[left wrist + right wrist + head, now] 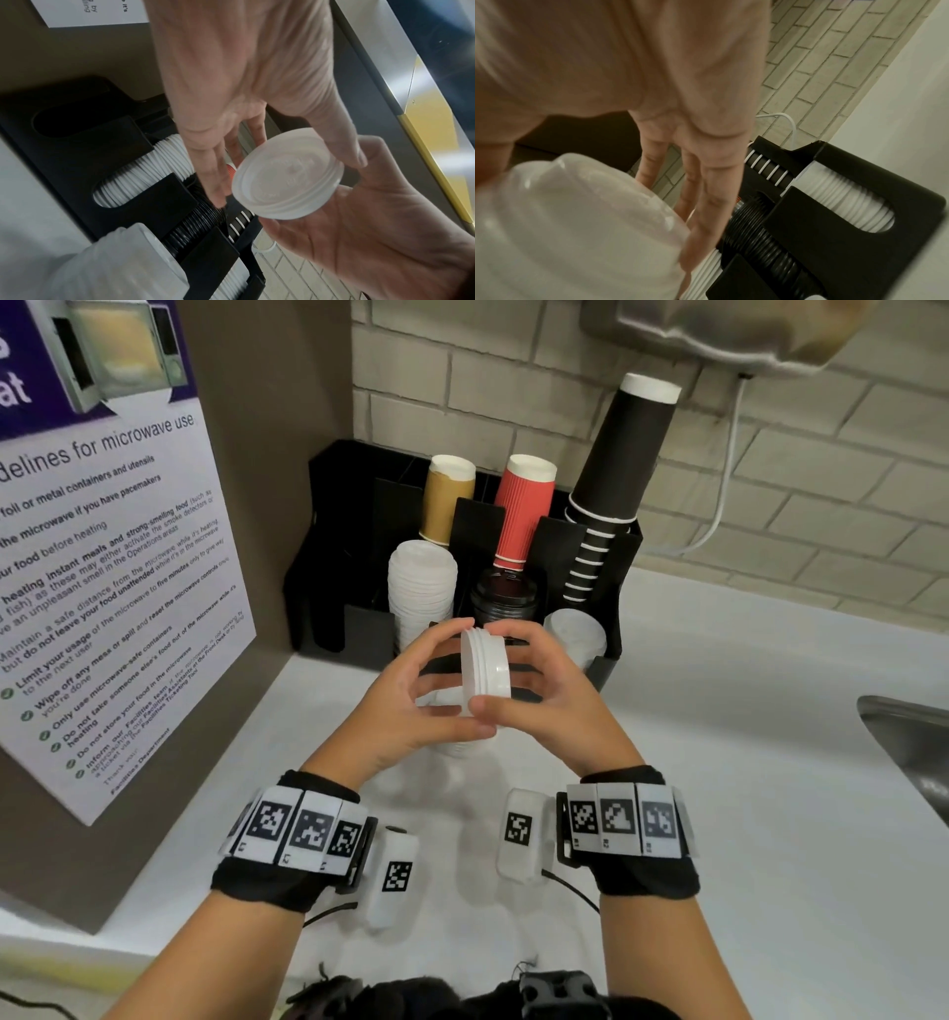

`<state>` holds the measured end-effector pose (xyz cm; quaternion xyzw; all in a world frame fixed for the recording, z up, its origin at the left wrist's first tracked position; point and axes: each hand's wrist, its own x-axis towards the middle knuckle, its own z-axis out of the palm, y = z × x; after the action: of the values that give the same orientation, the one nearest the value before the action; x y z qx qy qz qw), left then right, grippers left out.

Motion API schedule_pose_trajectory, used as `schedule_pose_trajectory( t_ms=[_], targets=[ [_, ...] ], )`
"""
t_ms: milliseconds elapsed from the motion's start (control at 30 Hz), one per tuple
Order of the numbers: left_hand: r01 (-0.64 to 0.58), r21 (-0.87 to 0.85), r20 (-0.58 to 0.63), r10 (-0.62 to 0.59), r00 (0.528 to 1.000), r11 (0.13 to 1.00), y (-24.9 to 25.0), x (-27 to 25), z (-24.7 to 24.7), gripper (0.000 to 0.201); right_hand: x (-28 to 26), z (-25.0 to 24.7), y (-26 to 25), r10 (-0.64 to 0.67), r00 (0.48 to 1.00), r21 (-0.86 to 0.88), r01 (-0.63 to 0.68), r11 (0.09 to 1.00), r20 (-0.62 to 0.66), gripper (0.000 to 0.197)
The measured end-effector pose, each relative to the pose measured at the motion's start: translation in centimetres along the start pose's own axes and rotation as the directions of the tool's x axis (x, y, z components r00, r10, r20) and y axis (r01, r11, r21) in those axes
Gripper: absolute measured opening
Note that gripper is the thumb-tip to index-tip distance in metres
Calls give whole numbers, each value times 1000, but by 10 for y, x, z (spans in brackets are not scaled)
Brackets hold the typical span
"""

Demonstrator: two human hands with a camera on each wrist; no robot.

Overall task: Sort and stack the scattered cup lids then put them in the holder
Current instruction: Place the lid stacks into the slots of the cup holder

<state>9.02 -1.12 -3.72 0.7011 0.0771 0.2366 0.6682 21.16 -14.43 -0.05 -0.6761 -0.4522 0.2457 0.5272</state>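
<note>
A short stack of translucent white lids (485, 667) stands on edge between both hands above the counter. My left hand (436, 670) grips it from the left with thumb and fingertips, and my right hand (529, 670) holds it from the right. In the left wrist view the lids (287, 178) lie in the right palm with the left thumb on their rim. The black holder (359, 588) stands just behind, with white lids (421, 588), black lids (506, 603) and translucent lids (575, 634) in its front slots. The right wrist view shows the held lids (577, 223) blurred beside the holder (859, 253).
Tan cups (447, 500), red cups (524, 516) and a tall stack of black cups (611, 495) fill the holder's back slots. A microwave poster (102, 557) stands at the left, a steel sink edge (904, 742) at the right. A white cable (719, 505) hangs on the brick wall.
</note>
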Motion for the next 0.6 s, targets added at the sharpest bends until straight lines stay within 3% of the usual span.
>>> schedule_pose_trajectory(
  t_ms=[100, 167, 233, 300, 400, 467, 600],
  targets=[
    [8, 9, -17, -8, 1000, 1000, -2, 1, 0, 93, 6, -7, 0, -9, 999, 18, 10, 1000, -38, 57],
    [14, 26, -74, -12, 997, 1000, 0, 0, -3, 81, 17, -26, -2, -12, 985, 18, 16, 1000, -173, 55],
    [17, 59, -152, -8, 988, 998, 1, -2, -8, 74, 35, -58, -1, -52, 931, -64, 31, 997, -360, 55],
    [18, 84, -228, 2, 974, 996, 0, -2, -14, 68, 56, -92, 3, -71, 875, -209, -35, 977, -479, 57],
    [7, 101, -297, 23, 955, 995, -2, -2, -21, 58, 85, -121, 17, 20, 918, -439, -208, 874, -395, 64],
    [0, 106, -306, 33, 951, 994, -3, -2, -23, 55, 97, -124, 25, 89, 952, -560, -246, 791, -292, 69],
    [-3, 116, -300, 38, 953, 993, -5, -1, -25, 52, 109, -120, 33, 190, 964, -773, -261, 578, -184, 79]
  ],
)
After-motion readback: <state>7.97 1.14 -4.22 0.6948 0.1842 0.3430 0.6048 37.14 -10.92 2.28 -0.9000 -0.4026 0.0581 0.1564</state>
